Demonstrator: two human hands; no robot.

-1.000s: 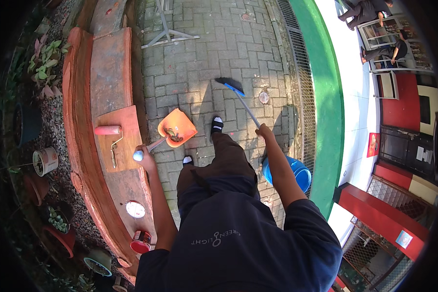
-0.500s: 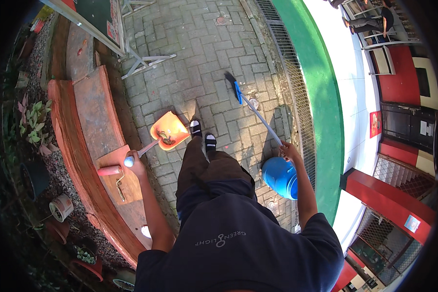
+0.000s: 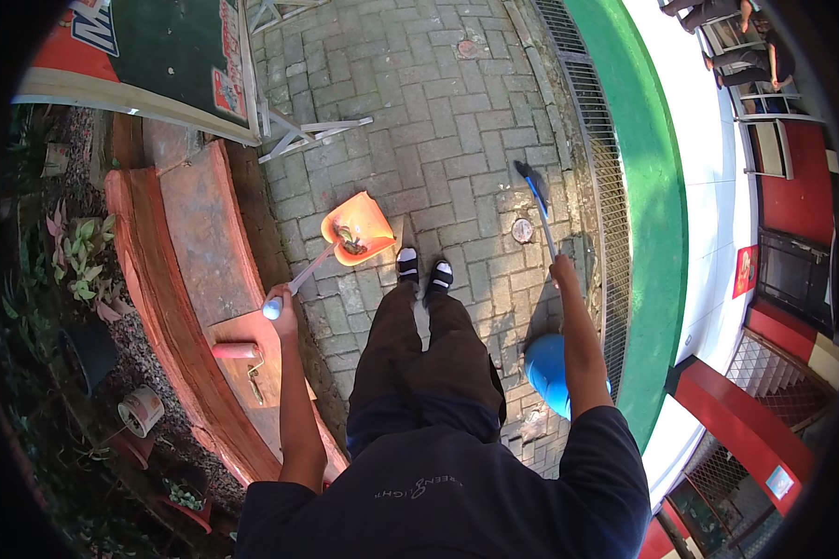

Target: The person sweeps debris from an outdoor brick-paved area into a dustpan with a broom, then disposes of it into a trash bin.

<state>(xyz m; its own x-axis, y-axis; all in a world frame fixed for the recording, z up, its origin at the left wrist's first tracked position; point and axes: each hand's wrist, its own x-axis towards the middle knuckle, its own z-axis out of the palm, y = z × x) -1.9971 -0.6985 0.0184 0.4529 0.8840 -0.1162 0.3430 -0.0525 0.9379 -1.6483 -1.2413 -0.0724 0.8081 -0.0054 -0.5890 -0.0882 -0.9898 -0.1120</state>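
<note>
My left hand is closed round the long handle of an orange dustpan. The pan lies on the pavers just ahead and left of my feet, and dry leaves sit inside it. On the other side, my right hand grips the shaft of a broom. Dark bristles at its far end are near the paving, with the blue head turned nearly edge-on. Below my right forearm stands a blue barrel, partly covered by the arm.
A paint roller rests on a board on the orange ledge at left. A framed board stands at far left. Along the right runs a drain grate beside a green strip. People are at the far right.
The broom head has swung forward and right, away from the dustpan. My feet have shifted relative to the pavers, and the view has moved. Both hands keep their holds.
</note>
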